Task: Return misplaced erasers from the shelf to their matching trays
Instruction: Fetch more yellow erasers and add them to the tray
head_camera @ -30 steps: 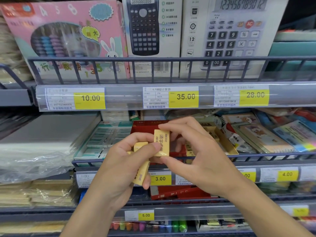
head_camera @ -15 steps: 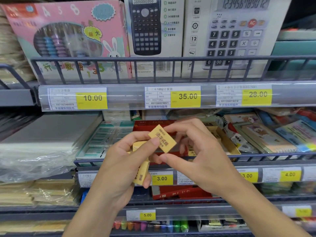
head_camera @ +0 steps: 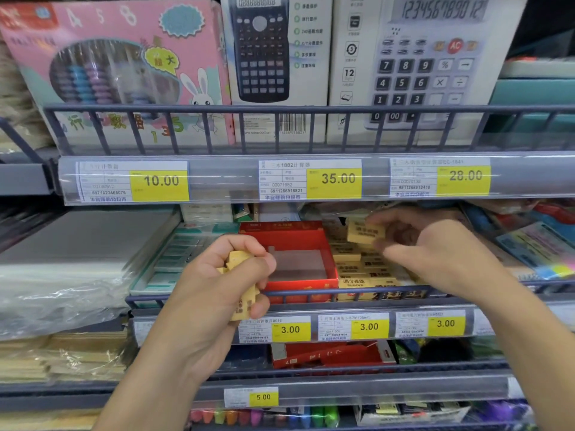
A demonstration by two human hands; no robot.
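Observation:
My right hand [head_camera: 435,253] pinches one yellow eraser [head_camera: 365,232] and holds it above the yellow tray of matching erasers [head_camera: 367,279] on the middle shelf. My left hand [head_camera: 217,284] grips a small bunch of yellow erasers [head_camera: 245,293] in front of the shelf rail, to the left of the red tray [head_camera: 298,283]. The red tray stands beside the yellow tray and shows a pale bare bottom.
A grey wire rail [head_camera: 342,293] runs along the shelf front, with yellow price tags [head_camera: 291,329] below. Calculator boxes [head_camera: 273,57] and a pink abacus box [head_camera: 115,66] stand on the shelf above. Plastic-wrapped stacks [head_camera: 62,269] lie left, sticky notes [head_camera: 541,253] right.
My right hand took the single eraser away from my left hand and carried it right and back, over the yellow tray. My left hand sank a little with its erasers.

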